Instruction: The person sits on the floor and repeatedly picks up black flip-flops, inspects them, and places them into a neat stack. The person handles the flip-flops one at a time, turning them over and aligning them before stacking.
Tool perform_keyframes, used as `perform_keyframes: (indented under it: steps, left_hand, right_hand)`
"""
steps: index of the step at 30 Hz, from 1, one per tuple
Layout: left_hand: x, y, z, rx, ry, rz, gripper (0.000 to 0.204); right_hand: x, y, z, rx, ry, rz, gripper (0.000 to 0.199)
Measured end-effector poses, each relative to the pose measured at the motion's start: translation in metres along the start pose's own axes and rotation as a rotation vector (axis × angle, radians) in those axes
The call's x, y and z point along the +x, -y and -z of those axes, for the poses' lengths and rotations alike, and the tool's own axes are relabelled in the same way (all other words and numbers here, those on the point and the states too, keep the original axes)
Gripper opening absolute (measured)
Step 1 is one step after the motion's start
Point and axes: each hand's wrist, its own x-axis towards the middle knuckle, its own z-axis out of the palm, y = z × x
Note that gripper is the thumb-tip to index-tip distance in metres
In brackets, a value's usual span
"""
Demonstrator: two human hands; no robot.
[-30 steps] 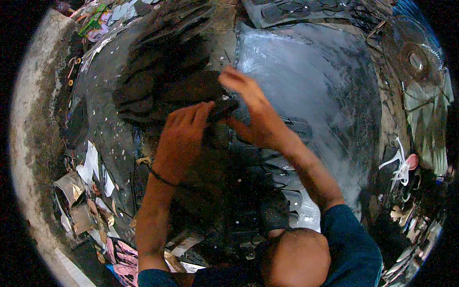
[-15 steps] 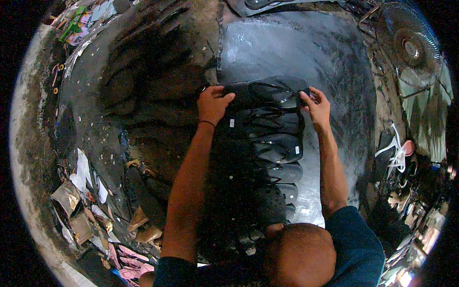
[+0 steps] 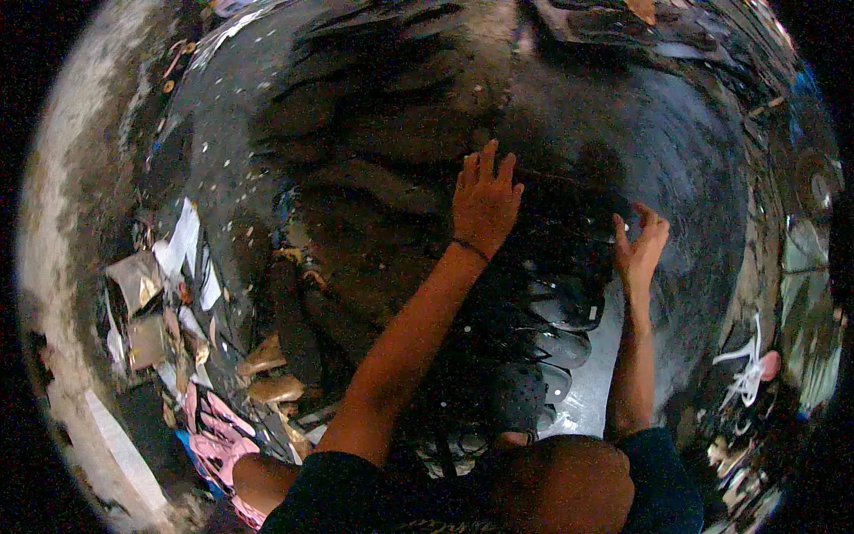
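Note:
A column of black flip-flops (image 3: pixel 565 304) lies overlapping on a dark sheet, some with small white tags. My left hand (image 3: pixel 486 206), palm down with its fingers spread, is at the far left end of the column and holds nothing. Over the column's far right end, my right hand (image 3: pixel 642 249) has its thumb and fingers apart, close to the edge of a dark flip-flop. The far flip-flops between my hands are in deep shadow, so their outlines barely show. A dark band circles my left wrist.
Left of my left forearm lie scraps of paper and brown pieces (image 3: pixel 265 356), with pink straps (image 3: pixel 213 418) nearer. White straps (image 3: pixel 745 376) lie at the right. A fan (image 3: pixel 818 189) stands at the right edge. My bare knee (image 3: pixel 560 485) is at the bottom.
The view has shifted left and nearer. My left hand has left the far flip-flop's end and spread its fingers. My right hand has loosened from that flip-flop's other end.

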Motion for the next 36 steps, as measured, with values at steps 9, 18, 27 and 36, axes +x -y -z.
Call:
perform_keyframes:
  steps: [9, 18, 27, 36]
  left_hand:
    - [-0.076, 0.075, 0.032, 0.213, 0.124, 0.152, 0.054]
    - [-0.115, 0.122, 0.119, -0.104, -0.086, 0.023, 0.05]
    - [-0.135, 0.202, 0.202, -0.827, -0.74, 0.781, 0.041]
    - [-0.122, 0.124, 0.259, -0.54, -0.664, 0.582, 0.046]
  right_hand:
    - [0.017, 0.214, -0.058, 0.283, 0.13, 0.662, 0.049]
    - [0.059, 0.199, -0.127, 0.105, 0.393, 0.874, 0.076]
    - [0.031, 0.211, -0.123, -0.034, 0.336, 0.776, 0.103]
    - [-0.003, 0.207, 0.002, 1.072, 0.616, 0.394, 0.092]
